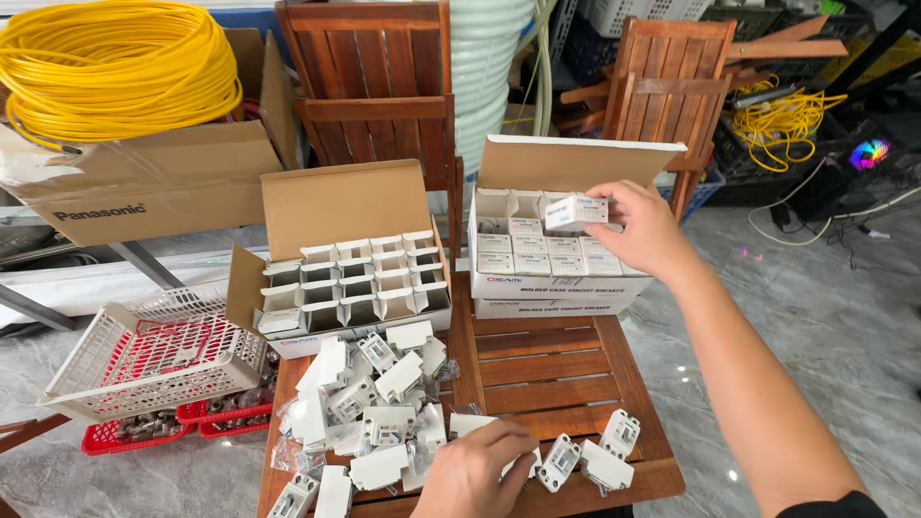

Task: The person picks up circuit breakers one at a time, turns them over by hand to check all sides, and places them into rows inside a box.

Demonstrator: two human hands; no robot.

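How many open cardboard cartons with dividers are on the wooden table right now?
2. One carton of empty compartments sits left of centre; one carton filled with small boxes is stacked on a closed box at the back right, under the right hand.

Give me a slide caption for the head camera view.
Right hand lifts a small white box from a full carton; left hand rests on loose breakers.

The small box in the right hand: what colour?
White small box, pinched by the right hand; the head view shows it best.
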